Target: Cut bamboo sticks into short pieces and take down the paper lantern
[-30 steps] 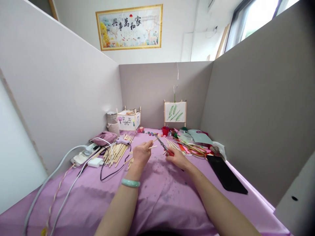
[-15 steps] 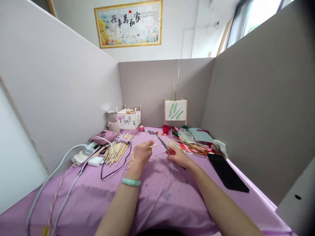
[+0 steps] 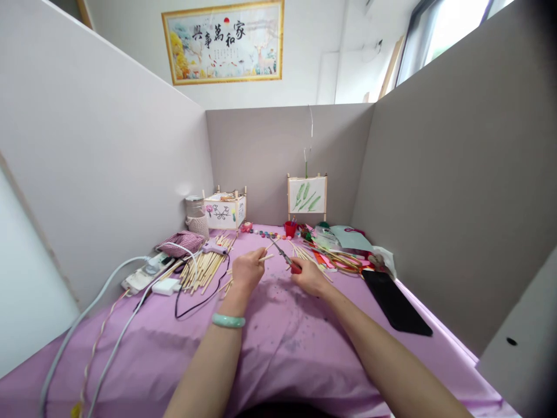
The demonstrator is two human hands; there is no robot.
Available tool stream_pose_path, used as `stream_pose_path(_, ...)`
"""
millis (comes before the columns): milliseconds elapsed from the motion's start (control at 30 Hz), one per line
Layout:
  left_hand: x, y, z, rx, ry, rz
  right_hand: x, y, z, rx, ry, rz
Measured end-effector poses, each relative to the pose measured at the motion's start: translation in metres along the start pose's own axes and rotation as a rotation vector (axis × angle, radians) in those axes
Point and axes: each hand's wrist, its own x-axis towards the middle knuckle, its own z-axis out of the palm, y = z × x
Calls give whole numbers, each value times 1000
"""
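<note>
My left hand (image 3: 249, 270), with a pale green bangle on the wrist, is closed around thin wooden sticks (image 3: 267, 256). Their ends poke out to the right of the fist. In my right hand (image 3: 310, 277) is a pair of long-nosed pliers (image 3: 282, 253) with red handles. The jaws point up and to the left, just right of the stick ends. Whether the jaws touch a stick I cannot tell. Below and behind my left hand lie a few more sticks (image 3: 228, 284). Another small bunch of sticks (image 3: 302, 251) lies beyond my right hand.
A pile of sticks (image 3: 204, 270) lies left, with a glue gun (image 3: 214, 246) on it and cables around. Behind stand a paper lantern frame (image 3: 224, 213), a painted panel (image 3: 307, 194) and a red cup (image 3: 290, 229). A black flat object (image 3: 397, 303) lies right. Grey partitions (image 3: 287, 142) enclose the table.
The whole view has shifted slightly, so everything sits a little further left. Both hands keep their hold on the sticks and the pliers, with little movement between them.
</note>
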Motion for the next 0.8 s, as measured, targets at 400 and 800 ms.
stream_pose_path(400, 0, 1, 2, 30, 83, -44, -5, -9, 0, 22, 43, -22)
stream_pose_path(800, 2, 0, 3, -115, 220, -94, -11, -22, 6, 3, 78, 13)
